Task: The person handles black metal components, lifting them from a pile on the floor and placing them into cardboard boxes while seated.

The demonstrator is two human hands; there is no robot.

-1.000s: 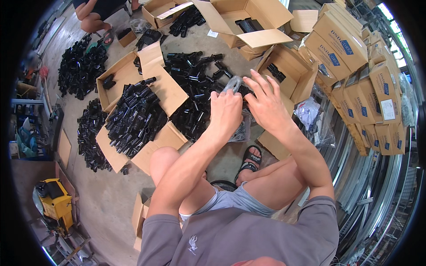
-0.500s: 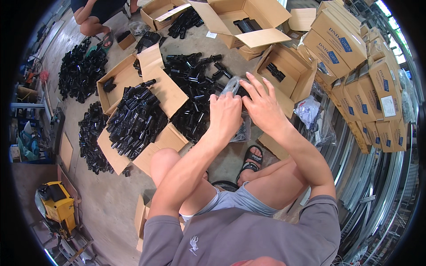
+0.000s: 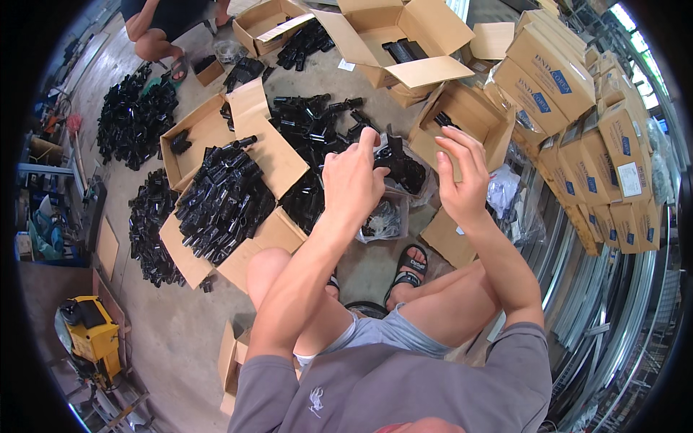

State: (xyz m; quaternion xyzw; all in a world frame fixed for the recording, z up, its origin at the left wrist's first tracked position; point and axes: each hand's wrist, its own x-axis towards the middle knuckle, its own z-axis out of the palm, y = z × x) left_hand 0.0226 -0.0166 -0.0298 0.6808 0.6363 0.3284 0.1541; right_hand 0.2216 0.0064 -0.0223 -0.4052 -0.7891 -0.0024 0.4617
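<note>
Left hand (image 3: pixel 352 177) curls, partly hiding black parts (image 3: pixel 406 173); its grip I cannot tell. Right hand (image 3: pixel 465 180) is half spread.

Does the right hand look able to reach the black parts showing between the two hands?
Probably yes: the right hand looks empty, and nothing visible stands between it and those black parts.
</note>
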